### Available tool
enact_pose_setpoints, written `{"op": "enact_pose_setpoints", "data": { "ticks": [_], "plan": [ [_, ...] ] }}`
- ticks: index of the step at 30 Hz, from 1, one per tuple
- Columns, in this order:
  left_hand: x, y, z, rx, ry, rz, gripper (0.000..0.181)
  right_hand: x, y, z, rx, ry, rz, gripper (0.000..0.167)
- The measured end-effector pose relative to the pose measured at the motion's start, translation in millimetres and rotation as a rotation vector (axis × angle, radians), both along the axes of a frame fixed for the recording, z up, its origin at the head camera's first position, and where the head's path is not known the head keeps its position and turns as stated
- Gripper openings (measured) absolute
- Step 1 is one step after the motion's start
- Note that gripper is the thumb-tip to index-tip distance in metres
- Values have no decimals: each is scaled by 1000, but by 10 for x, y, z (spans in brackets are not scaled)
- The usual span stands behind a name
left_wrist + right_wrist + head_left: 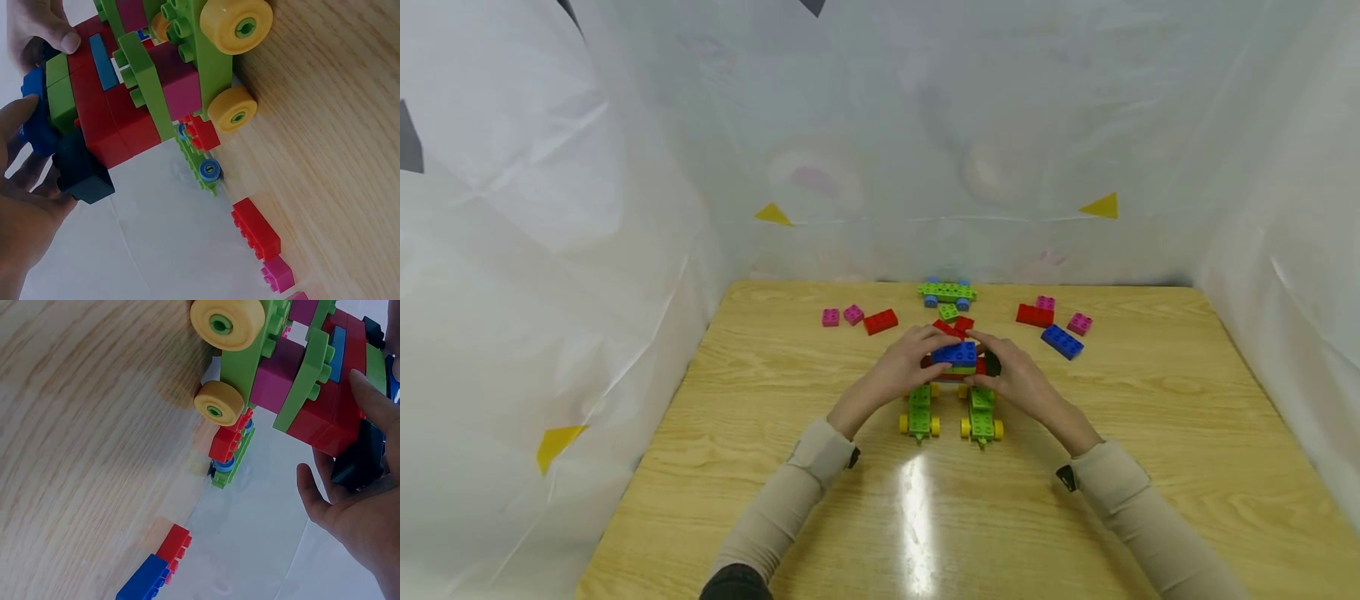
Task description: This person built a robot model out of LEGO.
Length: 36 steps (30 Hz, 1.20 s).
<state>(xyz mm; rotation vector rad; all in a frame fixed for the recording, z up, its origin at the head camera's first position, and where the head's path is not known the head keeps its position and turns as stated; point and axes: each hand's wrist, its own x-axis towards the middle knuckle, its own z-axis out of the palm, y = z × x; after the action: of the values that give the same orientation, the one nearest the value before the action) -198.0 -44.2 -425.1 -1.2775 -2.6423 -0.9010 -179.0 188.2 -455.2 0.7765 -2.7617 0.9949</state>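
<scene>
A toy brick structure stands between both hands on two green wheeled bases [919,413] with yellow wheels [236,26]. It has purple bricks [276,375], red bricks [100,119], green bricks [61,103] and dark bricks [84,167]. On top sits a blue brick [957,353]. My left hand [901,365] grips that blue brick from the left, thumb on its near side and fingers behind. My right hand [1021,379] holds the structure's right side, thumb against the red layer and fingers around the far side by a dark brick. The fingers partly hide the upper layers.
Behind the structure are a green base with blue wheels [947,292] and a small green brick [948,312]. Left of these lie a red brick [881,322] and pink bricks [853,314]. Rightward are another red brick [1034,315], a blue brick [1062,342] and more pink bricks [1080,323].
</scene>
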Motion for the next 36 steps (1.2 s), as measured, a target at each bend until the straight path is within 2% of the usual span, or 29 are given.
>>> {"op": "enact_pose_setpoints", "data": {
  "ticks": [6, 14, 19, 26, 28, 30, 34, 36],
  "plan": [
    [-1, -20, -37, 0, 22, -16, 41, 1, -14, -1, 2, 24, 9, 72],
    [3, -33, -52, -4, 67, -31, 41, 20, -28, 23, -17, -22, 20, 71],
    [-15, -34, -115, 13, 103, -41, 43, 49, -35, 39, -107, -56, 13, 57],
    [8, -56, -167, -25, 165, 0, 51, 31, -40, 107, -137, 31, 51, 38],
    [15, -67, -172, -23, 135, 13, 53, 20, -37, 140, -125, 55, 58, 37],
    [13, -76, -181, 0, 72, 21, 55, 11, -38, 180, -111, 66, 65, 36],
    [11, -88, -190, 64, -67, 42, 55, 3, -43, 225, -65, 53, 64, 37],
    [11, -90, -199, 75, -99, 56, 55, 5, -47, 241, -46, 36, 62, 38]
  ]
}}
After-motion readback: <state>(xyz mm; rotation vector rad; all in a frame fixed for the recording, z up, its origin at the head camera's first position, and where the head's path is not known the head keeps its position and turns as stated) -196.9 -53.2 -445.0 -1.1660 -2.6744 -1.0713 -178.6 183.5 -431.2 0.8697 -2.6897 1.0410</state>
